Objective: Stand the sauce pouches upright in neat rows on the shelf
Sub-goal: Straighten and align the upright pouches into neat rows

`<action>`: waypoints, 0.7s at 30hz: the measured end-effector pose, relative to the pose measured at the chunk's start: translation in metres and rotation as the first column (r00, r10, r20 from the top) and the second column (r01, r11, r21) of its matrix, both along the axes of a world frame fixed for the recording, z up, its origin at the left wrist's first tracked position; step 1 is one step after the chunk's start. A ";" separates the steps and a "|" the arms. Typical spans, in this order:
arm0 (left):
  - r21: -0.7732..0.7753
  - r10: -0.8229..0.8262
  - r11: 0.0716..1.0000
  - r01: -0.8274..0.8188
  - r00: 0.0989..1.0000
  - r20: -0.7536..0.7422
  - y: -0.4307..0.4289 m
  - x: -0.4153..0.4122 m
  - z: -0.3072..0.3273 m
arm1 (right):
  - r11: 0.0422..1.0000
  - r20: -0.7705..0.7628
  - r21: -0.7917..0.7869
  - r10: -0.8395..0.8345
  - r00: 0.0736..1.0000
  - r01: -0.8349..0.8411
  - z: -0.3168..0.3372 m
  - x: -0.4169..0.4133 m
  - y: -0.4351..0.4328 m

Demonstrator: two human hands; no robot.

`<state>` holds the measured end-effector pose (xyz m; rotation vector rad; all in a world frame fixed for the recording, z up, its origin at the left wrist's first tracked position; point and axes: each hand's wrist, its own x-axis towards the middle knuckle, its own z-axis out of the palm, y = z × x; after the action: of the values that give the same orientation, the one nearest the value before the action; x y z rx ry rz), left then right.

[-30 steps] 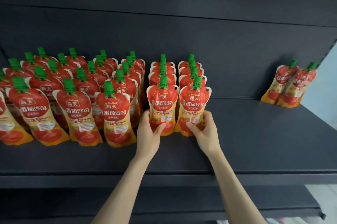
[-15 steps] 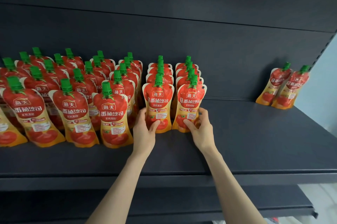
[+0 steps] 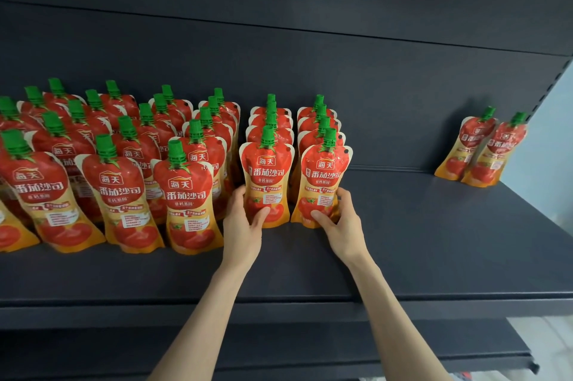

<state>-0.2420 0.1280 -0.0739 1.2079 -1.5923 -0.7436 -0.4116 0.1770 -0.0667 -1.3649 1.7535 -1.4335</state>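
Dark grey metal shelf [image 3: 434,250] under a matching back panel [image 3: 372,95], two hands at the front of the pouch rows.
At the left of the frame, crowded rows of red, green-capped sauce pouches [image 3: 124,194] stand upright, some slightly tilted, close together. Just right of them, at centre, stand two straighter files. The left hand [image 3: 245,225] grips the left front pouch [image 3: 266,176] low down, thumb across its face, fingers curled behind. Beside it the right hand [image 3: 341,222] holds the right front pouch [image 3: 322,182] the same way. Well apart, at the far right, two leaning pouches [image 3: 480,148] rest against the back panel, next to a pale wall [image 3: 545,138]. A lower shelf [image 3: 93,346] shows beneath.
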 end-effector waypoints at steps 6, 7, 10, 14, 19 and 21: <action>-0.003 -0.002 1.000 0.002 1.000 -0.004 -0.001 0.001 -0.001 | 1.000 -0.029 0.019 -0.009 1.000 0.009 0.000 0.001 0.000; -0.001 -0.003 1.000 0.003 1.000 -0.005 -0.001 0.001 0.000 | 1.000 -0.030 0.020 -0.010 0.999 0.010 0.001 0.001 0.000; 0.013 -0.007 1.000 0.007 1.000 -0.004 -0.002 0.001 -0.001 | 1.000 -0.038 0.023 -0.019 0.999 0.020 0.003 0.002 0.001; 0.019 -0.008 1.000 0.008 1.000 -0.002 0.000 0.002 0.000 | 0.999 -0.042 0.023 -0.028 0.999 0.029 0.003 0.004 0.002; 0.027 0.005 1.000 -0.005 1.000 0.008 0.001 0.000 0.001 | 0.999 -0.041 0.017 -0.035 0.999 0.035 0.004 0.005 0.003; 0.025 0.007 1.000 -0.007 1.000 0.015 0.002 0.000 0.002 | 0.999 -0.038 0.018 -0.036 0.999 0.037 0.004 0.006 0.004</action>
<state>-0.2422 0.1302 -0.0722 1.2389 -1.5942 -0.7540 -0.4060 0.1809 -0.0624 -1.3654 1.8204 -1.4154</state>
